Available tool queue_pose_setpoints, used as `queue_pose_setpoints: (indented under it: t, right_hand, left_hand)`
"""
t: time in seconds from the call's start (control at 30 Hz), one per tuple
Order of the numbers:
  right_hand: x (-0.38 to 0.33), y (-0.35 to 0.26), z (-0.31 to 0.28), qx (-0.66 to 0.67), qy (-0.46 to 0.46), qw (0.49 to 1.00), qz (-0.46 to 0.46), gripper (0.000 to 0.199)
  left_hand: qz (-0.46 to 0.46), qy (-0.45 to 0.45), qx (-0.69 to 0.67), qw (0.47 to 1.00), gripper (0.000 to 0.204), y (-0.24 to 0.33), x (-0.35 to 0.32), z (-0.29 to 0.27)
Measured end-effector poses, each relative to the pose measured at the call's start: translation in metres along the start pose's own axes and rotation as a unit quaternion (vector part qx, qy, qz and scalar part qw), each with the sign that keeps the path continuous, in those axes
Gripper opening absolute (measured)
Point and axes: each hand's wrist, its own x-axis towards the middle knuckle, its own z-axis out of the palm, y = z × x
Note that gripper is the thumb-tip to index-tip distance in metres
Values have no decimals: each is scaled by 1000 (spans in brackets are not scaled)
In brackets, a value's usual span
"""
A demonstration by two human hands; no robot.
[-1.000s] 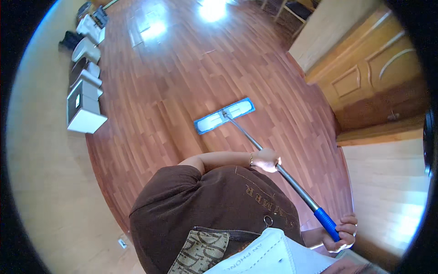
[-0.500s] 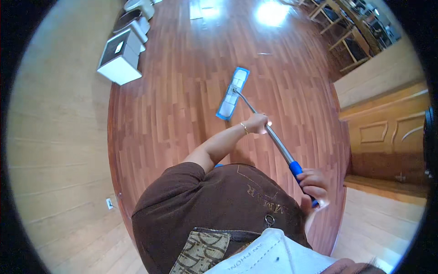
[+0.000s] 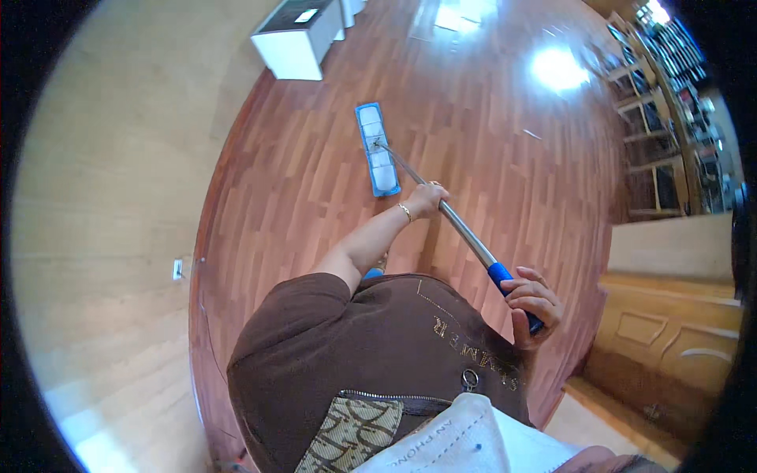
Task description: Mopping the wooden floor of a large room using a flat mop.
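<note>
- On the brown wood-plank floor (image 3: 473, 134), nearer its left edge than its right: flat white rectangular mop head with blue border (image 3: 378, 150), ahead-left of both hands, long axis roughly fore-aft.
- Left hand (image 3: 426, 200) nearer, closed round silver metal pole (image 3: 469, 234), arm stretched forward.
- Right hand (image 3: 536, 303) curled round blue cylindrical handle sleeve (image 3: 498, 275), by torso.

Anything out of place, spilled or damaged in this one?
Nothing looks clearly spilled or damaged. One oddity: a short pale streak on the wood-plank floor, right of the flat mop head, breaks the plank pattern; scrap, scratch or glint, I cannot tell.
</note>
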Motion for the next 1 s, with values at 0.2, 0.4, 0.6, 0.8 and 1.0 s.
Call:
queue_pose_setpoints:
  t: [0.2, 0.4, 0.6, 0.8, 1.0]
  right_hand:
    - [73, -18, -62, 87, -114, 987, -70, 17]
    - [109, -1, -74, 219, -228, 936, -153, 9]
    - [132, 2, -56, 364, -296, 867, -166, 21]
    - [116, 5, -15, 458, -497, 714, -184, 18]
    - [106, -10, 18, 419, -616, 653, -137, 17]
  left_hand:
    - [-101, 73, 20, 992, 27, 49, -25, -59]
    - [-248, 157, 8, 956, 26, 107, -94, -85]
    - [-383, 281, 16, 880, 20, 166, -144, -75]
    - [-503, 354, 79, 784, 19, 216, -238, -27]
    - [-604, 334, 92, 718, 26, 226, -316, 26]
